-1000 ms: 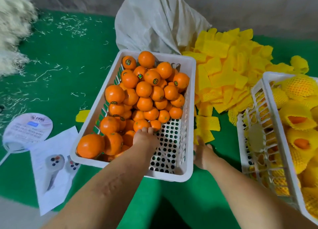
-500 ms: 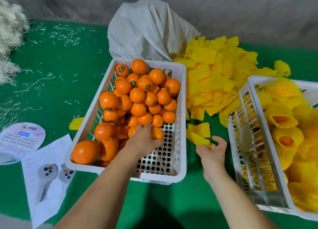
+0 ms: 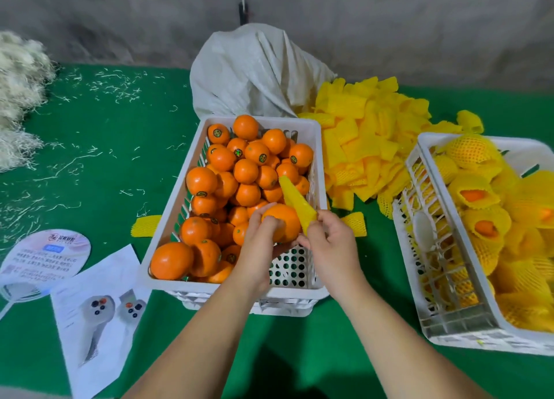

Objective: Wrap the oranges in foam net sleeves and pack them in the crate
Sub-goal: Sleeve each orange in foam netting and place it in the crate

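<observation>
Head cam looks down on a green felt-like bench (image 3: 105, 158). The left hand (image 3: 259, 242) has its fingers curled round one orange (image 3: 283, 223), round, glossy and bare-skinned, held just above the near end of a white perforated plastic crate (image 3: 168, 218). The right hand (image 3: 328, 239) pinches a yellow foam net sleeve (image 3: 296, 200) right beside that orange; the sleeve is flat, tapers to a point and sticks up at a tilt, touching the fruit's right side.

The rest of the loose oranges (image 3: 245, 170) fill most of that crate, smooth and shiny, several with small round dark stickers on top; the print on them is too small to read. To the right sits a second white slatted crate (image 3: 431, 278) piled with wrapped oranges (image 3: 479, 197), orange skin peeking through the open ends of the yellow mesh. Between the two crates and behind them lies a heap of flat yellow sleeves (image 3: 365, 137), with a crumpled whitish sack (image 3: 248, 75) at the back.

On the left there's a round hand fan (image 3: 45, 257) with printed text, too blurry to make out, a paper leaflet (image 3: 99, 311) showing two handheld devices, and pale shredded fibre (image 3: 18, 93) scattered about.
</observation>
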Tool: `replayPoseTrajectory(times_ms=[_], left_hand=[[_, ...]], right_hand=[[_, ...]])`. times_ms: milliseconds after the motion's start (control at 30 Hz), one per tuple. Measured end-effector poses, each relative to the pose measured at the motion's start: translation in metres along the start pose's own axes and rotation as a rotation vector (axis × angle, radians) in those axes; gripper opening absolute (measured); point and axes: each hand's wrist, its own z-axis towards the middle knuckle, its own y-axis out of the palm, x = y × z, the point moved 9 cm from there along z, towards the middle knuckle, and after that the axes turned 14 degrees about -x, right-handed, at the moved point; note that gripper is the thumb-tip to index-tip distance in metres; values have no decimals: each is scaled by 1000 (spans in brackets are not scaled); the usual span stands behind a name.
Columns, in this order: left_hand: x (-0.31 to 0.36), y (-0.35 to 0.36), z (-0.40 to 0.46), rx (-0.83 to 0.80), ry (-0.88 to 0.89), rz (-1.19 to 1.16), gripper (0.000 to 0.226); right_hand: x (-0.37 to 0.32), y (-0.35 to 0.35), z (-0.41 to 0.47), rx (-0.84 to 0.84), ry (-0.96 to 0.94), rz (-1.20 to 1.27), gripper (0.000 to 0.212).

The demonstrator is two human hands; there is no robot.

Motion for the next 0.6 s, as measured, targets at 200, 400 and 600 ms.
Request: replayPoseTrajectory(times_ms=[200,400,600], left_hand=[[0,-5,0,46,26,-113,57],[16,11,-13,-166,129,-112,77],[15,4,-18,-363,32,18,69]], right_hand=[[0,3,6,-40,9,-45,10],[-4,-4,5,155,-1,-277,26],[-2,7,5,63,14,-441,18]])
